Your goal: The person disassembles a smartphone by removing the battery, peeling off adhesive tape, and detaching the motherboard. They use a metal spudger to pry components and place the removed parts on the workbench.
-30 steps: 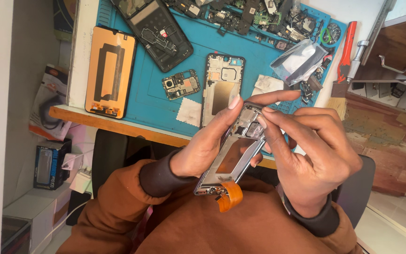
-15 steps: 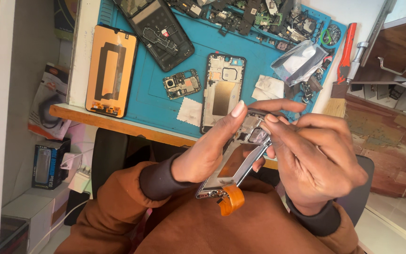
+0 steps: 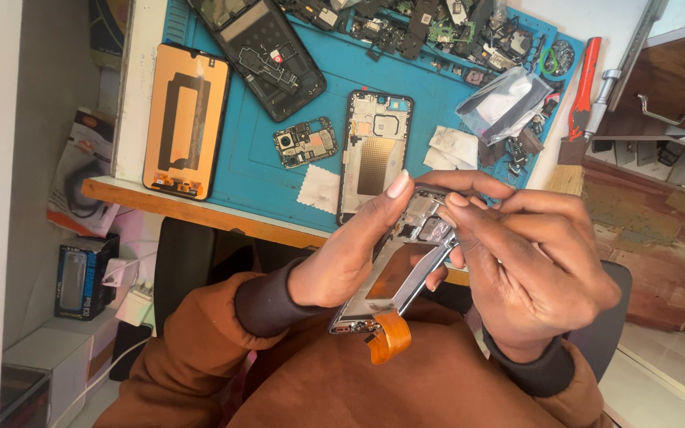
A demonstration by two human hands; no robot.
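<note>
the left hand [image 3: 342, 265] is gripping an opened silver phone frame [image 3: 402, 269] with an orange flex ribbon [image 3: 390, 337], while the right hand [image 3: 533, 269] fingers [image 3: 457, 202] are pinching its top edge above the blue counter mat [image 3: 438, 103].

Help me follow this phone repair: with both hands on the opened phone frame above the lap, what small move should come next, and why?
Probably keep the left hand steady on the phone frame and let the right hand's fingertips lift gently at the frame's upper end. They pinch there already, the frame is held in the air, not on the blue mat, and an orange flex ribbon dangles loose below.
</note>
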